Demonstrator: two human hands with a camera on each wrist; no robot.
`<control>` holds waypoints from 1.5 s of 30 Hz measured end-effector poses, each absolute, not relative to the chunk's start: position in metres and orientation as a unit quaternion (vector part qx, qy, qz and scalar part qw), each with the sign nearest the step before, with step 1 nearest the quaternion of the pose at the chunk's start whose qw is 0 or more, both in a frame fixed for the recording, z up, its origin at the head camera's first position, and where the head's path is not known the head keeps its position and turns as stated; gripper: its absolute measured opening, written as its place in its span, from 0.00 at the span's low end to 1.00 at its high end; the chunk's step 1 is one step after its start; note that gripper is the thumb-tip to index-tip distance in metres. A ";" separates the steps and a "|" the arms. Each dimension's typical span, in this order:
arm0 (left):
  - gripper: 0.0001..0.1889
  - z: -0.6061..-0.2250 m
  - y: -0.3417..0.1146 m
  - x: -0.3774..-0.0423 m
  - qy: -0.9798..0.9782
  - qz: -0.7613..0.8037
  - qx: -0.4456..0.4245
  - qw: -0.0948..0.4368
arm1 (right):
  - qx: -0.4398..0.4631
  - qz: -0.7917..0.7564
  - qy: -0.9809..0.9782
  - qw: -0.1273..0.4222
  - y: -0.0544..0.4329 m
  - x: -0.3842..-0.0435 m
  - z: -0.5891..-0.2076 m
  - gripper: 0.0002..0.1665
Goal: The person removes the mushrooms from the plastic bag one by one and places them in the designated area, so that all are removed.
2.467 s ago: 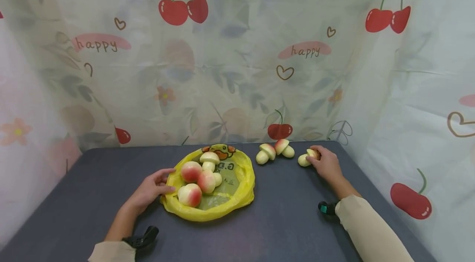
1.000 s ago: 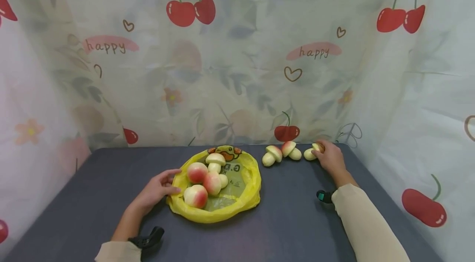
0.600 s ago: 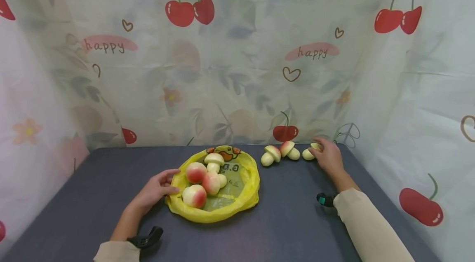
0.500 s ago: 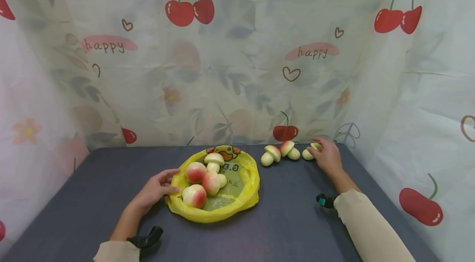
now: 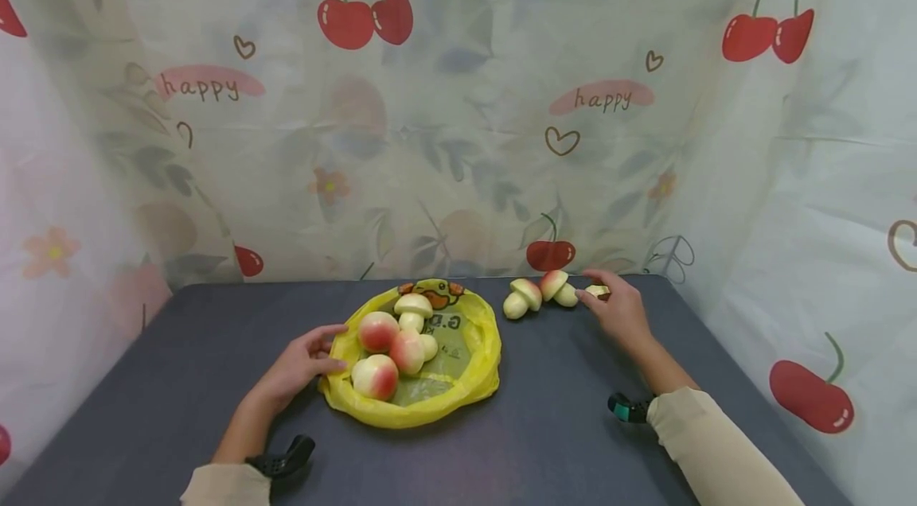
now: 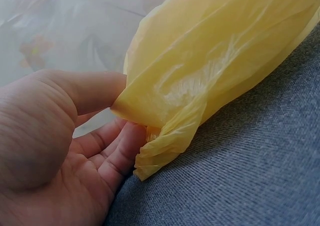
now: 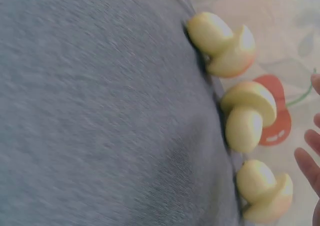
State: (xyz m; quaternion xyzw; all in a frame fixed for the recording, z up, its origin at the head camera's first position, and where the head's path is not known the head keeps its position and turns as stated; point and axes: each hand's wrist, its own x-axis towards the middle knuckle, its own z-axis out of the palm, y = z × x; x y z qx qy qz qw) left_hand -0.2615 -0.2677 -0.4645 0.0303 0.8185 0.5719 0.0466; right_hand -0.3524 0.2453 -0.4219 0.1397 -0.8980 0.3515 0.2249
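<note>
My left hand (image 5: 297, 367) pinches the left rim of a yellow plastic bag (image 5: 490, 367) with a rolled-down edge; in the left wrist view, thumb and fingers meet at the yellow plastic (image 6: 175, 80). Several mushrooms (image 5: 376, 377) with pinkish caps lie inside the bag. Toward the back right my right hand (image 5: 622, 313) hovers beside a cream mushroom (image 5: 597, 291), partly hidden behind its fingers. Two more mushrooms (image 5: 523, 297) lie just left of it. The right wrist view shows straight, spread fingers (image 7: 307, 166) apart from the row of three mushrooms (image 7: 244, 126).
The dark grey tabletop (image 5: 544, 426) ends at a patterned curtain (image 5: 444, 132) along the back. A similar curtain hangs at each side. The row of mushrooms sits close to the table's back edge. Black bands (image 5: 282, 458) are worn on both wrists.
The right hand has slid the third mushroom back toward the other two, then let go and shifted left. The left hand stays on the bag's rim. The head view has turned slightly.
</note>
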 end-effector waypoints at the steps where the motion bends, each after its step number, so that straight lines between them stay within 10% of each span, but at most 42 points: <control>1: 0.35 -0.464 -0.268 -0.261 0.819 0.571 0.031 0.046 | 0.146 0.357 -0.895 0.224 0.243 -0.350 -0.423 0.23; 21: 0.35 -0.464 -0.267 -0.261 0.821 0.569 0.026 0.046 | 0.254 0.390 -0.864 0.193 0.201 -0.324 -0.419 0.25; 45: 0.34 -0.462 -0.264 -0.259 0.826 0.561 0.026 0.042 | 0.360 0.352 -0.864 0.009 0.129 -0.328 -0.395 0.38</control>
